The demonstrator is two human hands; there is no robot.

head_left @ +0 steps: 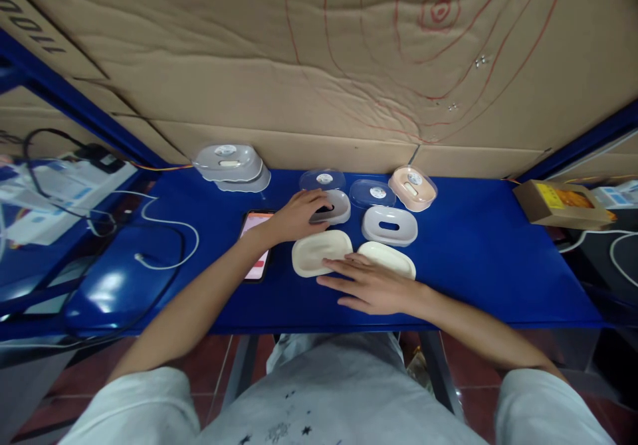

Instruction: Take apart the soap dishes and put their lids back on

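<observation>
My left hand [299,214] curls over a grey oval soap-dish insert [337,207] on the blue table [478,259], fingers closed on its near rim. My right hand [367,284] lies flat with fingers stretched out, its tips resting on the near edge of a cream oval tray [314,251]. A second cream tray [386,256] sits just behind that hand. Behind these stand a white slotted insert [389,224], two clear lids [322,179] [372,192] and a pink packaged soap dish [413,186].
A stack of grey packaged soap dishes [230,164] sits at the back left. A phone [255,251] lies under my left wrist. White and black cables [164,246] trail on the left. A brown box [561,203] rests at the right. Cardboard [319,66] lines the back.
</observation>
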